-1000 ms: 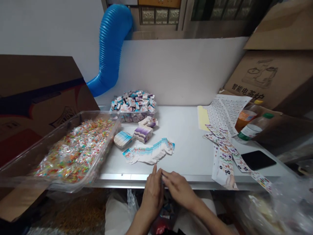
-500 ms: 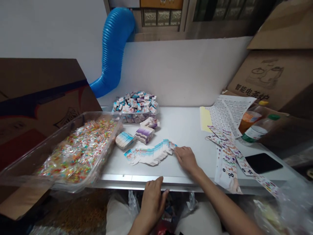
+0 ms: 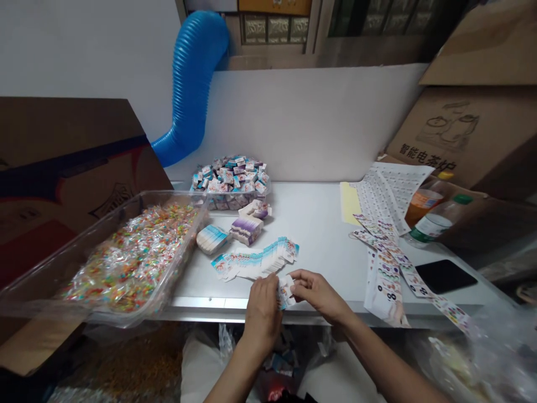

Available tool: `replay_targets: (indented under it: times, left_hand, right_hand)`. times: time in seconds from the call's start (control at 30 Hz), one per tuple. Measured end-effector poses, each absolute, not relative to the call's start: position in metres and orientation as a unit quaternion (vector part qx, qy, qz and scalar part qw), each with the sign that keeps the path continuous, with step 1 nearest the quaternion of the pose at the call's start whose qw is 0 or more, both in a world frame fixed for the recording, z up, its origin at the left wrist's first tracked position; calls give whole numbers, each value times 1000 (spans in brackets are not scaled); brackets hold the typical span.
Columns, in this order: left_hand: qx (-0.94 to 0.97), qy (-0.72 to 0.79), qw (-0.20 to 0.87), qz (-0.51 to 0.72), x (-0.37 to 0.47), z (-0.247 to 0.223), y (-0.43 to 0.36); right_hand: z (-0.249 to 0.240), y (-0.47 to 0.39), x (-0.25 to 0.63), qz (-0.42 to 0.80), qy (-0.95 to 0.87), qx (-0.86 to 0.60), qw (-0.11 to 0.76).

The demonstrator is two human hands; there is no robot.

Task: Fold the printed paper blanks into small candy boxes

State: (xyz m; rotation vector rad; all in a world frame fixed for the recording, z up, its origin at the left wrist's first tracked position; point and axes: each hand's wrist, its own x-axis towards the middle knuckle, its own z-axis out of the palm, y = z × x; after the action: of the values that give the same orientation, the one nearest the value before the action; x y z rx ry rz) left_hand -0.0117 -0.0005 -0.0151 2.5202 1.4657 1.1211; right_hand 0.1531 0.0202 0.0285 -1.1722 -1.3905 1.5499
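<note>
A small flat printed carton (image 3: pixel 286 292) is held between both hands at the table's front edge. My left hand (image 3: pixel 264 308) grips its left side, with the thumb mostly hidden. Thumb and fingers of my right hand (image 3: pixel 312 291) pinch the right side. Just behind them lies a fanned row of flat blue-and-white cartons (image 3: pixel 258 260). Farther back are a blue stack of cartons (image 3: pixel 212 239) and a purple stack (image 3: pixel 246 229). Beyond these, a clear tub (image 3: pixel 235 200) is heaped with small folded boxes.
A large clear tray (image 3: pixel 184 252) of wrapped colourful pieces sits at the left beside a cardboard box (image 3: pixel 84 145). Sticker strips (image 3: pixel 388 285), a black phone (image 3: pixel 445 276), bottles (image 3: pixel 432 226) and printed sheets (image 3: pixel 377 193) are on the right. A blue hose (image 3: pixel 191 84) hangs behind.
My right hand has drawn back from the fanned row with a carton. My left hand has moved up to meet it and now grips the carton too.
</note>
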Motion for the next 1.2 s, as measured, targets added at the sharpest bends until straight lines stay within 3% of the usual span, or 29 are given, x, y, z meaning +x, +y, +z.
replay_targets:
  times: [0.33,0.57,0.97,1.2]
  left_hand:
    - [843,431,1,324,-21,-19,1]
    - [828,487,-10,279,-14,-13,-6]
    - [778,519,118,333,-17,-17,-18]
    - [763,471,80,435,-11,-33,-22]
  right_hand:
    - [27,20,149,559,-635,-445,293]
    - [29,18,143,291,-759,-537,227]
    - [39,14,138,268,-791,-502,225]
    - [41,17,141,354,-724,-531,261]
